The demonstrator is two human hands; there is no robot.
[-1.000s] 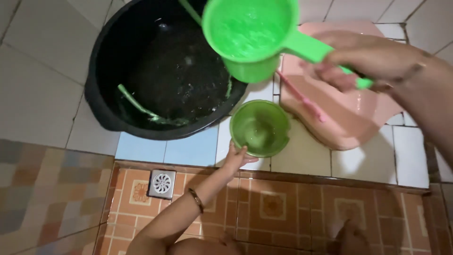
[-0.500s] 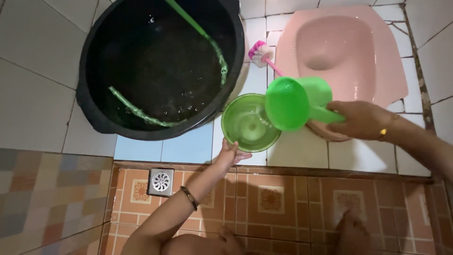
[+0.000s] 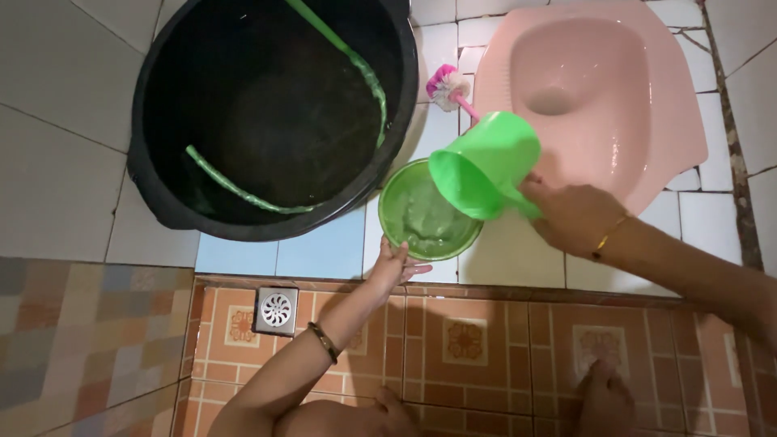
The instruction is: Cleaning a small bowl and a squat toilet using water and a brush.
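On pale tiles, right hand (image 3: 571,214) fingers grip tipped green dipper (image 3: 484,165); left hand (image 3: 394,265) steadies bowl (image 3: 425,212).

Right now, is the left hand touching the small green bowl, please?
Touching. The head view shows the left hand with its fingertips on the near rim of the small green bowl, no gap between them.
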